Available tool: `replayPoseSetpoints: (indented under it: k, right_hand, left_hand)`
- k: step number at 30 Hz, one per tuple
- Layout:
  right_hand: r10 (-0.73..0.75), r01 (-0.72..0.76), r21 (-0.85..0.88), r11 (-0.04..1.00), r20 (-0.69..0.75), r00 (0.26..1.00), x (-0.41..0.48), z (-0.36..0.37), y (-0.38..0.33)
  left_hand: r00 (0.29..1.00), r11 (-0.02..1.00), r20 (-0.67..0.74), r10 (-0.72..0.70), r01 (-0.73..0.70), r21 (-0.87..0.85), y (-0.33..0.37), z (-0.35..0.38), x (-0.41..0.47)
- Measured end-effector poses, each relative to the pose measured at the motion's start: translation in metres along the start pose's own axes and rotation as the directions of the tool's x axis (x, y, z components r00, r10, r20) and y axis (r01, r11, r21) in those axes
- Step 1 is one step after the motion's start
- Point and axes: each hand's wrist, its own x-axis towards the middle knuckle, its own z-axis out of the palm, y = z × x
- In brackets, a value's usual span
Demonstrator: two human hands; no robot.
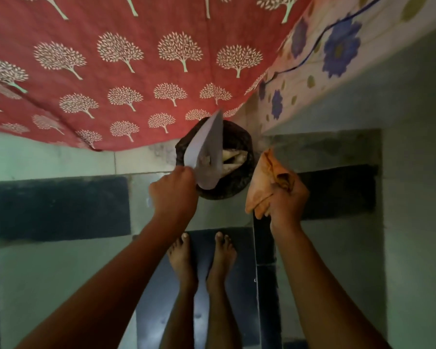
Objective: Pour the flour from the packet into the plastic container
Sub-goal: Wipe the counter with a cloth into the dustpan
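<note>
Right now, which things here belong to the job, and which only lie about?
In the job: left hand gripping pale sheet; right hand gripping crumpled brown packet; dark round bin below.
Lying about: red tree-print cloth; flowered cloth.

Dim, greenish light is falling across everything, leaving the tiled floor [61, 273] murky while the red tree-print cloth [136, 76] is catching most brightness. Wide-angle distortion is bending the edges, and slight blur is softening the pale grey sheet [207, 147]
</note>
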Motion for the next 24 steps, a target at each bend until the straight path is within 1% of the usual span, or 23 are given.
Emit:
replayPoseSetpoints:
  k: [3, 5, 6, 7, 8, 10, 11, 12, 16, 19, 21, 24]
  right_hand:
    - [0.025, -0.025, 0.023, 0.999, 0.009, 1.000, -0.004, -0.004, -0.004]
    - [0.021, -0.021, 0.053, 0.998, 0.009, 1.000, -0.006, -0.004, -0.003]
    - [0.016, -0.017, 0.071, 0.997, 0.010, 1.000, -0.005, -0.003, 0.000]
    - [0.021, -0.022, 0.078, 0.997, 0.009, 1.000, -0.005, -0.001, 0.001]
    - [0.025, -0.026, 0.080, 0.996, 0.018, 1.000, -0.004, 0.002, 0.004]
    - [0.034, -0.037, 0.074, 0.997, 0.038, 0.999, 0.001, 0.010, 0.010]
    - [0.034, -0.038, 0.075, 0.996, 0.045, 0.998, 0.003, 0.014, 0.013]
    - [0.026, -0.030, 0.085, 0.996, 0.049, 0.998, 0.006, 0.017, 0.016]
    - [-0.008, 0.005, 0.088, 0.996, 0.036, 0.999, 0.020, 0.031, 0.032]
    - [-0.021, 0.020, 0.038, 0.999, 0.036, 0.999, 0.028, 0.039, 0.044]
    - [-0.035, 0.035, 0.009, 0.999, 0.041, 0.999, 0.032, 0.042, 0.054]
    - [-0.045, 0.046, -0.010, 0.999, 0.091, 0.995, 0.035, 0.045, 0.064]
  left_hand:
    - [0.991, 0.981, 0.016, -0.130, 0.131, -0.142, -0.021, -0.002, -0.003]
    - [0.981, 0.969, 0.054, -0.184, 0.191, -0.156, -0.034, 0.006, -0.002]
    - [0.977, 0.966, 0.081, -0.195, 0.206, -0.156, -0.039, 0.013, -0.001]
    - [0.972, 0.954, 0.128, -0.195, 0.218, -0.207, -0.044, 0.023, 0.001]
    - [0.966, 0.924, 0.182, -0.185, 0.234, -0.303, -0.047, 0.033, 0.005]
    - [0.940, 0.822, 0.303, -0.158, 0.295, -0.487, -0.051, 0.055, 0.018]
    - [0.931, 0.790, 0.333, -0.149, 0.315, -0.526, -0.050, 0.065, 0.026]
    - [0.929, 0.781, 0.340, -0.144, 0.318, -0.538, -0.049, 0.074, 0.033]
    - [0.935, 0.807, 0.323, -0.145, 0.300, -0.508, -0.040, 0.103, 0.062]
    - [0.931, 0.877, 0.310, -0.192, 0.305, -0.372, -0.032, 0.111, 0.073]
    - [0.930, 0.905, 0.289, -0.228, 0.312, -0.288, -0.032, 0.118, 0.077]
    - [0.941, 0.932, 0.251, -0.225, 0.283, -0.226, -0.033, 0.131, 0.083]
